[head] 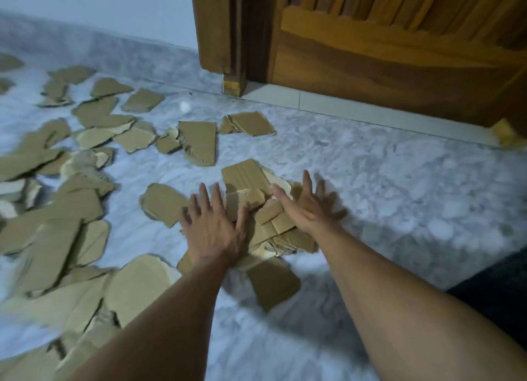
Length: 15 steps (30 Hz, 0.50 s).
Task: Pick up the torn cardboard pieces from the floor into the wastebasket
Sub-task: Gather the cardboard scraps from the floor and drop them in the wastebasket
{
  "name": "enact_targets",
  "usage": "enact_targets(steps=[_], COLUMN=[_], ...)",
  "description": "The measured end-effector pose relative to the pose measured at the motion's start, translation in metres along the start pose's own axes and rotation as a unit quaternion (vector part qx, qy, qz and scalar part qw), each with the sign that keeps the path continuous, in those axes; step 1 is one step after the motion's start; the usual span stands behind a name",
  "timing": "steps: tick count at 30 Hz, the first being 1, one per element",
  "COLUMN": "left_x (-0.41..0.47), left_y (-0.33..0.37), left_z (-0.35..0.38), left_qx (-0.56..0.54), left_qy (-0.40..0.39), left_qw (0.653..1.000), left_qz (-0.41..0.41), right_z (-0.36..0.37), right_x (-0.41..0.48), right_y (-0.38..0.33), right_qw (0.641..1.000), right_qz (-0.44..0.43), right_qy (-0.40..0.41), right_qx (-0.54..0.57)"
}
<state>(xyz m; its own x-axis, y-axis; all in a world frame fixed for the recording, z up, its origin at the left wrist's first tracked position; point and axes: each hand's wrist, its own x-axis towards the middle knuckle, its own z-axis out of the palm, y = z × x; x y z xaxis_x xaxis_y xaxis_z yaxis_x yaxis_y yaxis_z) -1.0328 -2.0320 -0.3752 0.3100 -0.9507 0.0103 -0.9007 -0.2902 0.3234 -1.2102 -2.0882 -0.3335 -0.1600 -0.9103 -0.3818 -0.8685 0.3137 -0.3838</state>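
Cardboard pieces, brown and torn, lay scattered over the grey marbled floor, thickest on the left side of the view. Near the middle, a small pile of overlapping scraps sat on the floor between the person's two bare arms. The left grip was spread flat, palm down, with straight, splayed fingers, and pressed on the pile's left edge. The right grip was likewise flat and splayed. It lay against the pile's right edge with its fingertips reaching past it toward the floor. Neither one curled round any scrap. A rounded piece lay just beside the left fingers, and a darker piece lay between the forearms, nearer the camera. Farther off, a long ragged piece and a folded one lay apart from the pile. A wooden door stood behind, set in its frame, with a pale wall to the left. Something dark showed at the right edge, too dim to identify.
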Motion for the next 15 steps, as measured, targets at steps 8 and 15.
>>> enact_targets(steps=[8, 15], left_x=[-0.004, -0.011], left_y=[-0.003, -0.014], left_z=[0.002, -0.003], left_qx=[0.021, -0.08], left_qy=[0.049, 0.053], left_qw=[0.999, 0.995], left_qz=[0.002, 0.019], right_z=[0.029, 0.065], right_x=[-0.019, -0.047], right_y=[-0.018, -0.068], right_qw=[0.991, 0.993], right_qz=[-0.064, -0.048], right_qy=[0.06, 0.105], right_qx=[-0.102, -0.015])
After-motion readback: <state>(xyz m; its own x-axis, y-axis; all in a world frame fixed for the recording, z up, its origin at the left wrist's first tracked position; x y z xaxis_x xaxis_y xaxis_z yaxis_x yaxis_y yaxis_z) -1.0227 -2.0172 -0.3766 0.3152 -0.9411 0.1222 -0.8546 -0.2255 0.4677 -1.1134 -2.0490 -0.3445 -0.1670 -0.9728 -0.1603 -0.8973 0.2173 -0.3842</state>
